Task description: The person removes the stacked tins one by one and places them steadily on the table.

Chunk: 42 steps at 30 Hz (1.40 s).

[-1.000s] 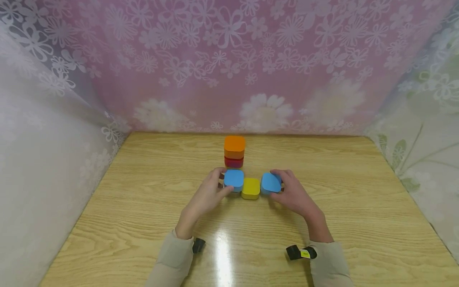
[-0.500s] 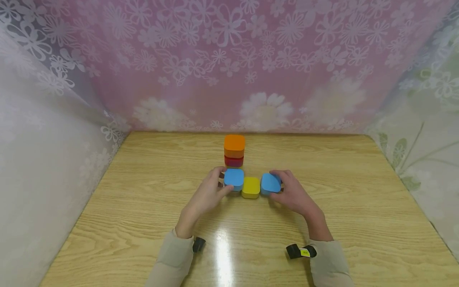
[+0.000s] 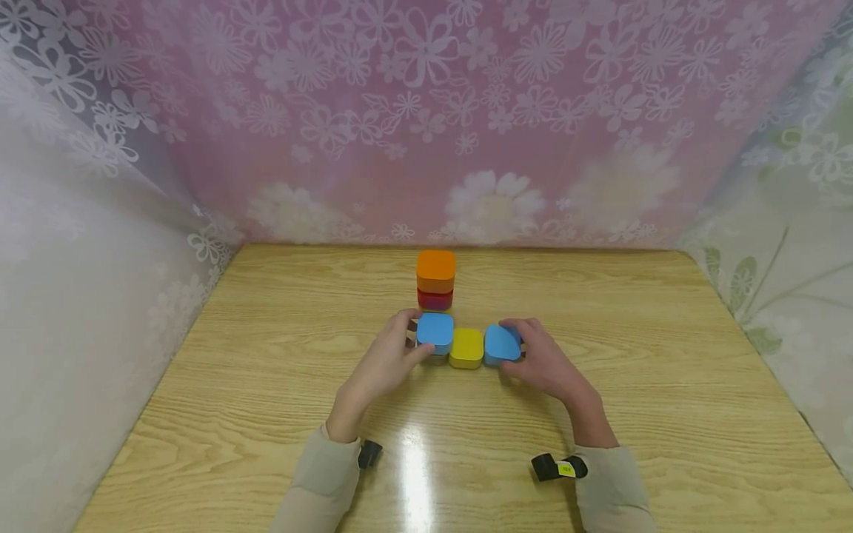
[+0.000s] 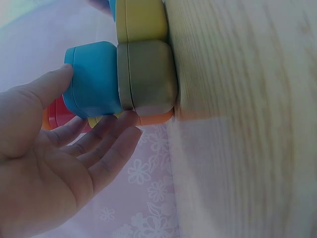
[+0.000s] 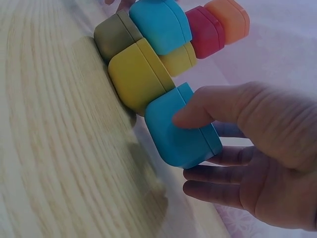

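My left hand (image 3: 381, 364) holds a blue rounded block (image 3: 435, 330) between thumb and fingers. That block sits on top of a brownish-gold block (image 4: 151, 77), and the fingertips reach down to it in the left wrist view. Right beside the gold one, a yellow block (image 3: 466, 346) stands on the table. Thumb and fingers of my right hand (image 3: 549, 363) grip a second blue block (image 5: 176, 129) at the yellow block's right side. In the right wrist view this block is slightly tilted, with its lower edge above the wood. Each block has a seam near its top.
Behind the left blue block rises a stack with an orange block (image 3: 436, 265) over a red block (image 3: 435, 300) and yellow below. More orange shows low down in the left wrist view. A floral curtain (image 3: 426, 148) borders the wooden table (image 3: 266, 355) at the back and sides.
The right hand has lowered its blue block a little and shifted it slightly left, closer to the yellow block. The left hand and its blue block stay in place.
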Available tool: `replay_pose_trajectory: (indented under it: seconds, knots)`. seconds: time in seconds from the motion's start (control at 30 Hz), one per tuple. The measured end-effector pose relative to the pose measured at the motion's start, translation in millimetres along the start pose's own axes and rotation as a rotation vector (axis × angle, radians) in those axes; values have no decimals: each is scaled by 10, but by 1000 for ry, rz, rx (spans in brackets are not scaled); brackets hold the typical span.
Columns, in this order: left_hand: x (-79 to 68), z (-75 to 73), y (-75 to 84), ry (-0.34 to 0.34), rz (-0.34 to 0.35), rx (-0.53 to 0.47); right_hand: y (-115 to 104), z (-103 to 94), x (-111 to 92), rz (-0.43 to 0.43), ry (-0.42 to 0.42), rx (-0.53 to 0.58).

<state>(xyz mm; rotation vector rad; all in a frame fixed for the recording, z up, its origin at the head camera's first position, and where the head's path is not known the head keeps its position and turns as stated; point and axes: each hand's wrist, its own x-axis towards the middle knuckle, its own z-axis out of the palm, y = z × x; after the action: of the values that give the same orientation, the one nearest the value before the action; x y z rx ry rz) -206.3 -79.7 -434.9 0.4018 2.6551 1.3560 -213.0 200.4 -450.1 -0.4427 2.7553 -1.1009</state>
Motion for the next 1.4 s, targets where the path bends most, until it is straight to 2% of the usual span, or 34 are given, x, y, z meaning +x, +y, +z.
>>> replay_pose_trajectory:
  seconds: [0.9, 1.4]
  knots:
    - [-6, 0, 21, 3, -9, 5, 52, 38, 22, 9, -47, 19]
    - [-3, 1, 18, -3, -23, 2, 65, 29, 6, -14, -44, 27]
